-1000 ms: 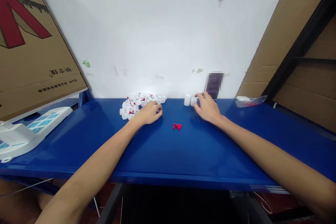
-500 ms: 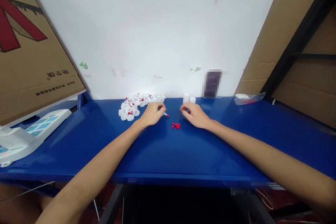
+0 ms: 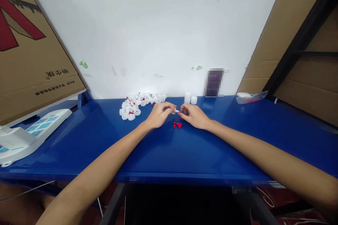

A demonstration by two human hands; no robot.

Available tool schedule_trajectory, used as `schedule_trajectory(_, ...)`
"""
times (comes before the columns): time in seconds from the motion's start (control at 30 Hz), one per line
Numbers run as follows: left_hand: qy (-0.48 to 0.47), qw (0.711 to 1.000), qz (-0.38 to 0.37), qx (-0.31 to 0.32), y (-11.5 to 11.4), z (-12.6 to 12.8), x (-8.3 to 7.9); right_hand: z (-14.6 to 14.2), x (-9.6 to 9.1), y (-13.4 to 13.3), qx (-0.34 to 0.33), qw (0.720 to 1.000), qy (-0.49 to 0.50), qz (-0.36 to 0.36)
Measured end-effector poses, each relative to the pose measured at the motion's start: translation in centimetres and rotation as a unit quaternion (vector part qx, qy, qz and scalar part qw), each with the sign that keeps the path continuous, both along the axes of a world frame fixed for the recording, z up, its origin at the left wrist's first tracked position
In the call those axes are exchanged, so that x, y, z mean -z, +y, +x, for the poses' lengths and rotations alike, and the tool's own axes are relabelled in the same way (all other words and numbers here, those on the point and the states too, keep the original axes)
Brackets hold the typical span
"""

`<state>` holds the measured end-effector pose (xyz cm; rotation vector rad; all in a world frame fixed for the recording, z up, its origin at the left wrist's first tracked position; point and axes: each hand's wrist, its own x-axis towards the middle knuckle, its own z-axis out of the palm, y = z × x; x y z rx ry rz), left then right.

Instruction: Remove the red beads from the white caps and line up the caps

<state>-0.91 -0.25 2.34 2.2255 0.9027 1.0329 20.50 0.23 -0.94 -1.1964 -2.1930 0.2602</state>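
Note:
My left hand (image 3: 161, 114) is closed on a white nozzle cap (image 3: 176, 111), whose narrow spout points to the right. At the end of the spout is a small red tip (image 3: 180, 112), pinched between the fingertips of my right hand (image 3: 194, 115). Just below the hands, several small red tips (image 3: 179, 125) lie in a cluster on the blue table. Left of my left hand is a pile of white nozzle caps (image 3: 131, 107), many showing red tips. The wide base of the held cap is mostly hidden by my left fingers.
Two white containers (image 3: 193, 100) stand near the wall behind my right hand. A clear plastic bag (image 3: 252, 98) lies at the back right of the blue table (image 3: 211, 158). On the left rest a white power strip (image 3: 44, 126) and a large cardboard box (image 3: 39, 59).
My left hand has moved right, bringing the white nozzle cap to my right hand. My right fingers have closed on its red tip.

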Motion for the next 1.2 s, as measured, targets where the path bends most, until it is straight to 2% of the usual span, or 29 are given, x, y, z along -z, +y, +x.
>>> schedule_trajectory(0.17, -0.004, 1.0, 0.024, 0.016, -0.4, 0.0, 0.0, -0.1, -0.3, -0.6, -0.023, 0.997, 0.029, 0.065)
schedule_trajectory(0.27, 0.068, 0.993, 0.096, 0.026, -0.5, -0.1, 0.4, -0.3, -0.6, -1.0, -0.033, 0.996, 0.037, 0.077)
schedule_trajectory(0.33, 0.131, 0.978, 0.159, 0.037, -0.4, -0.2, 0.6, -0.5, -0.7, -1.4, -0.038, 0.995, 0.046, 0.078)
schedule_trajectory(0.4, 0.168, 0.967, 0.19, 0.036, -0.3, -0.4, 0.7, -0.8, -0.9, -1.7, -0.047, 0.994, 0.055, 0.079)
schedule_trajectory(0.7, 0.206, 0.958, 0.199, 0.019, -0.3, -0.4, 0.6, -1.9, -1.4, -2.6, -0.045, 0.994, 0.087, 0.045)
schedule_trajectory(0.83, 0.227, 0.953, 0.201, 0.023, -0.3, -0.5, 0.5, -1.8, -1.4, -2.6, -0.058, 0.994, 0.066, 0.064)
schedule_trajectory(1.2, 0.253, 0.938, 0.233, 0.038, 0.3, -0.9, 0.7, -1.3, -1.6, -2.1, -0.076, 0.995, 0.026, 0.059)
